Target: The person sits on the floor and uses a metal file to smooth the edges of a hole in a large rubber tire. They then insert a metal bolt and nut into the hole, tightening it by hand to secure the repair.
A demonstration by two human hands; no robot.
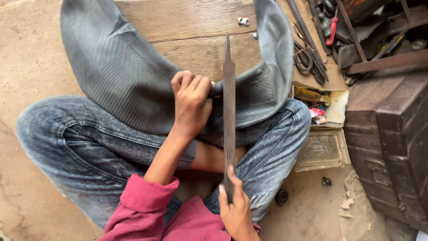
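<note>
Head view: left hand (pixel 192 101) fingers pinch the grey rubber inner tube (pixel 129 76) draped over the lap, right hand (pixel 236 207) fingers grip the long flat file (pixel 229 111) laid across it; filing looks underway, no finished patch visible.

Person wears a dull-red long-sleeved top (pixel 147 209), cuffs pushed up the forearms, and faded, mottled blue-grey jeans (pixel 89 143) with visible seams and stitching.
</note>
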